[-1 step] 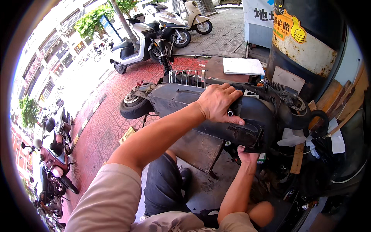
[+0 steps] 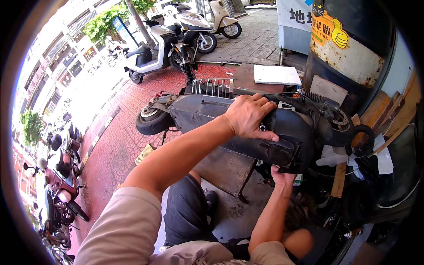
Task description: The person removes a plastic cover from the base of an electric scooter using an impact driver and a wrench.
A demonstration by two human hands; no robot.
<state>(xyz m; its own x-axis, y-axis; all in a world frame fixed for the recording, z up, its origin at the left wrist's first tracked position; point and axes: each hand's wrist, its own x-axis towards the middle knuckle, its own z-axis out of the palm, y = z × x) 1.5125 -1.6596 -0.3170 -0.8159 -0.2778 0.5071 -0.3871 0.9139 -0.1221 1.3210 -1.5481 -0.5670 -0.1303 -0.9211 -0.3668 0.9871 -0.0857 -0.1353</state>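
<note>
A dark, dusty scooter [image 2: 198, 115] lies on its side in front of me, over a worn low metal table [image 2: 225, 170]. My left hand [image 2: 251, 115] is clamped across its dark underside, fingers bent over the far side and thumb stretched along the near side. In the crook of that thumb shows a round hollow metal end [image 2: 263, 128], like a socket; the rest of it is hidden. Below, my right hand [image 2: 282, 176] closes around the near lower edge of the body beside a dark recessed part [image 2: 282, 154]. Its thumb presses up there, and its other fingers are mostly hidden.
A white board [image 2: 277, 75] rests on a brown surface beyond the scooter. At the right stand a rusty drum [image 2: 349, 66] and wood scraps [image 2: 395, 115]. A small tyre [image 2: 363, 140] lies near them. Parked scooters [image 2: 161, 51] stand on the red pavement.
Both hands hold their places on the scooter. The whole view has shifted very slightly.
</note>
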